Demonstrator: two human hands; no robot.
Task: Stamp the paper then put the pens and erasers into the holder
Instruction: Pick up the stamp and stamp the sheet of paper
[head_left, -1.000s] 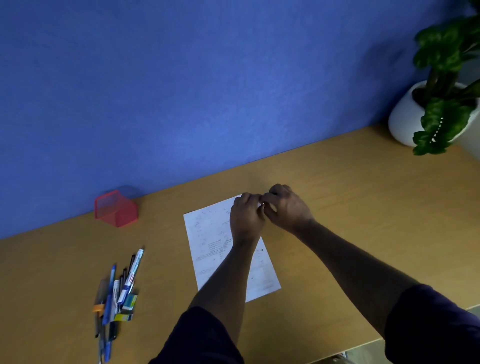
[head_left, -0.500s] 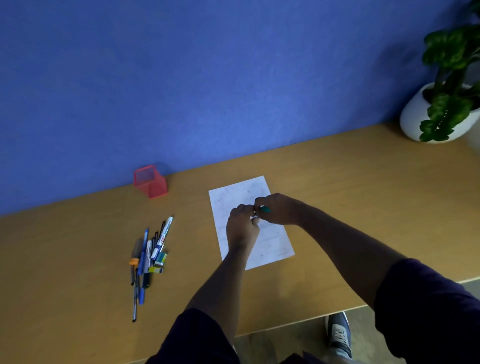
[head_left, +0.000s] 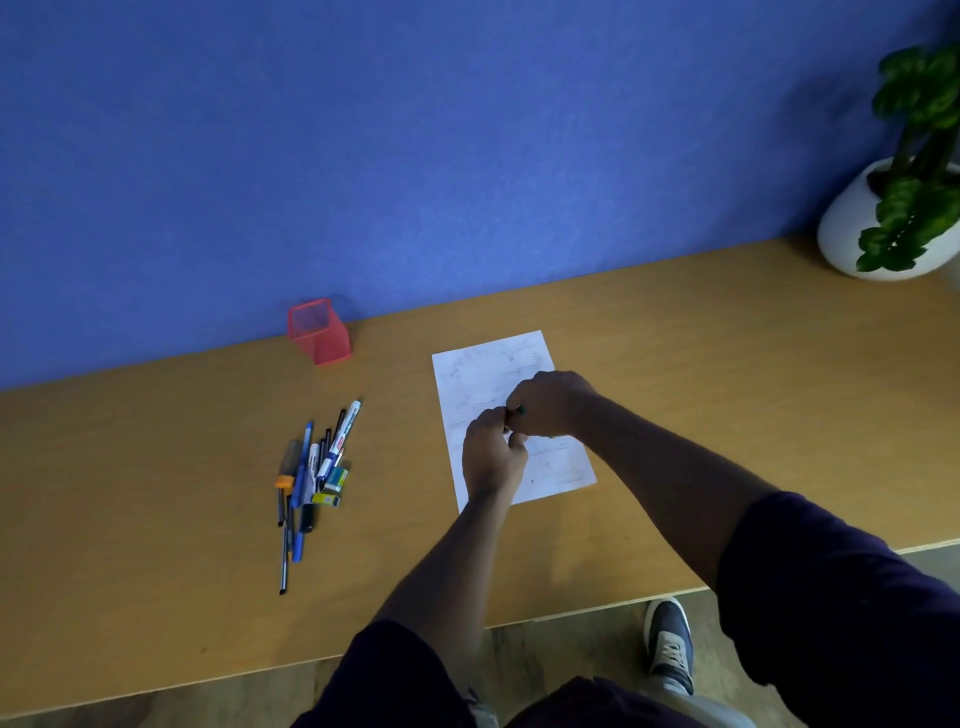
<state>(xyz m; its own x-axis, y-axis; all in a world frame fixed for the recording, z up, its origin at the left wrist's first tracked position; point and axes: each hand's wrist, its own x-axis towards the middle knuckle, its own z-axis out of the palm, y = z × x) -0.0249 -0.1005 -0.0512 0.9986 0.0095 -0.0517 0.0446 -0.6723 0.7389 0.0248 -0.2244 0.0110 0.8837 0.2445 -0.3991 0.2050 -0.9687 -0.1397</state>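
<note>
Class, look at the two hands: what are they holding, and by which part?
Both hands pinch a small, mostly hidden green-tipped object above the paper; which part cannot be told.

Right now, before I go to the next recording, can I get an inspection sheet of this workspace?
Surface: wooden desk, bare apart from what is listed.
Job's things: paper lying flat; red mesh holder upright by the wall, nothing visible in it; pens and erasers in a pile left of the paper.
Clutter: nothing seen.
Hands: left hand and right hand meet over the paper, fingers pinching a small object with a green part, largely hidden.
Cables: nothing seen.
Surroundings: blue wall; potted plant at far right; shoe on the floor.
</note>
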